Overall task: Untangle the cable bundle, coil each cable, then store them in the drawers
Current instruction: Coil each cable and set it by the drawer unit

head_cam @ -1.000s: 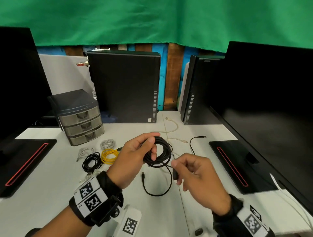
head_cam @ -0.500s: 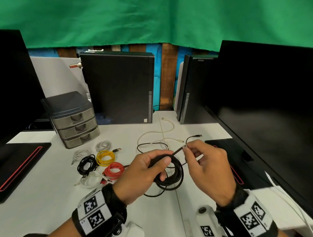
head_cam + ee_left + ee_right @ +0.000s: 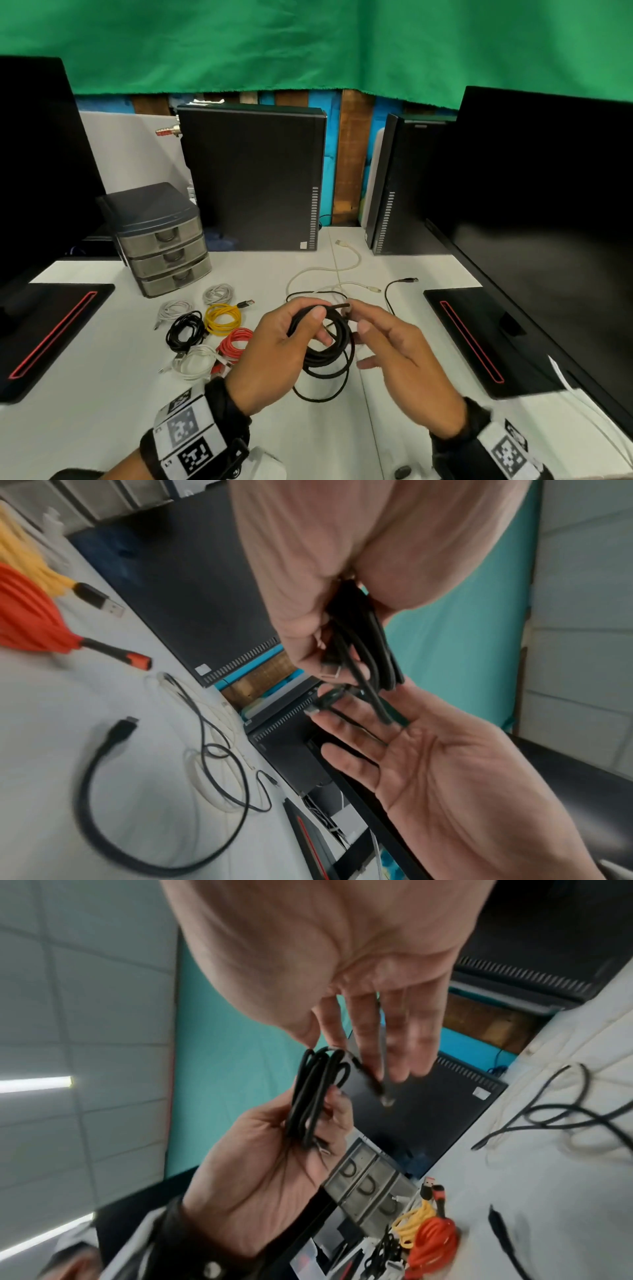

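My left hand (image 3: 317,325) grips a black cable coil (image 3: 329,356) above the table's middle, thumb on top. One slack loop (image 3: 318,394) hangs to the table. My right hand (image 3: 356,317) is beside the coil with straight fingers (image 3: 346,723), and the cable's plug end (image 3: 325,699) lies across them. Several coiled cables lie to the left: white (image 3: 217,294), black (image 3: 185,330), yellow (image 3: 222,318), red (image 3: 236,344). A loose white cable (image 3: 342,267) and a loose black cable (image 3: 394,291) lie behind my hands. The grey three-drawer unit (image 3: 164,250) stands at the back left, drawers closed.
Two black computer towers (image 3: 253,181) (image 3: 404,185) stand at the back. Dark monitors flank the table, left (image 3: 41,164) and right (image 3: 548,205), with their bases (image 3: 51,335) (image 3: 479,339) on the white table (image 3: 102,394).
My right hand has brought the cable's end in against the coil and its fingers have straightened from a pinch. The coil has gained a turn in my left hand.
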Demonstrator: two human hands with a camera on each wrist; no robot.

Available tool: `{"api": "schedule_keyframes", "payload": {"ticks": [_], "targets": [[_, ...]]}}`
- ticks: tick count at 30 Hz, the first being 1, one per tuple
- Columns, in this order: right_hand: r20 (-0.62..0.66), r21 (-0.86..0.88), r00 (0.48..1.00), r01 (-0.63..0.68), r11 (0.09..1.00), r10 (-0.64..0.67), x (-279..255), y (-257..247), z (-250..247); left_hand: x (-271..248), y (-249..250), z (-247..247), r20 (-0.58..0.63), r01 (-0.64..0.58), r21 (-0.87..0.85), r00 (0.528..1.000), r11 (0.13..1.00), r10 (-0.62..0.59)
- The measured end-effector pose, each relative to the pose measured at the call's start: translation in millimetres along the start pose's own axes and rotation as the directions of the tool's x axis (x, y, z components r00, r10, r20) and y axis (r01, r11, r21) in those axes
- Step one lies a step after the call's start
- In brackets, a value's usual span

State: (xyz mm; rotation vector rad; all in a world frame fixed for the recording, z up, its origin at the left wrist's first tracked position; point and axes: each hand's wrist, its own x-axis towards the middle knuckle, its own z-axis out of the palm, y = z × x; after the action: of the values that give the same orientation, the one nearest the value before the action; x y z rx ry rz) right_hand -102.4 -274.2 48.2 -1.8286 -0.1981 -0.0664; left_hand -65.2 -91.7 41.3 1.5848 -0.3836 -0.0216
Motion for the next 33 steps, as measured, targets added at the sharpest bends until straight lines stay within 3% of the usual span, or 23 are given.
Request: {"api": "schedule_keyframes", "payload": {"ticks": [4, 6, 10, 16, 21, 27, 30, 33], "targets": [[0.006, -0.307, 0.967, 0.243, 0.92, -0.254, 13, -4, 23, -3, -3, -23, -0.052, 0.053, -0.039, 0.997, 0.998, -0.055], [-0.004, -0.31, 0.956, 0.277, 0.91, -0.292, 27, -5, 36, -6, -5, -38, -0.102, 0.07, -0.033, 0.992, 0.997, -0.073], [0.105, 0.013, 0.988, 0.114, 0.993, -0.115, 46, -16, 70, -11, -17, -63, -0.193, 0.122, 0.007, 0.974, 0.993, -0.118], [0.16, 0.217, 0.977, -0.176, 0.96, 0.143, 57, 1, 111, -20, -47, -91, -0.275, 0.215, 0.154, 0.947, 0.965, -0.167], [0.087, 0.26, 0.978, -0.207, 0.943, 0.191, 74, 8, 135, -23, -37, -101, -0.292, 0.331, -0.096, 0.892, 0.939, -0.345], [-0.169, 0.24, 0.961, -0.173, 0.955, 0.217, 165, 10, 131, -19, -34, -117, -0.514, 0.302, -0.222, 0.772, 0.927, -0.374], [-0.267, 0.22, 0.905, -0.277, 0.935, 0.331, 214, 30, 125, -16, -34, -121, -0.553, 0.262, -0.255, 0.75, 0.931, -0.363], [-0.226, 0.064, 0.891, -0.39, 0.918, 0.394, 240, 49, 124, -15, -33, -121, -0.554, 0.235, -0.253, 0.76, 0.938, -0.34]]}}
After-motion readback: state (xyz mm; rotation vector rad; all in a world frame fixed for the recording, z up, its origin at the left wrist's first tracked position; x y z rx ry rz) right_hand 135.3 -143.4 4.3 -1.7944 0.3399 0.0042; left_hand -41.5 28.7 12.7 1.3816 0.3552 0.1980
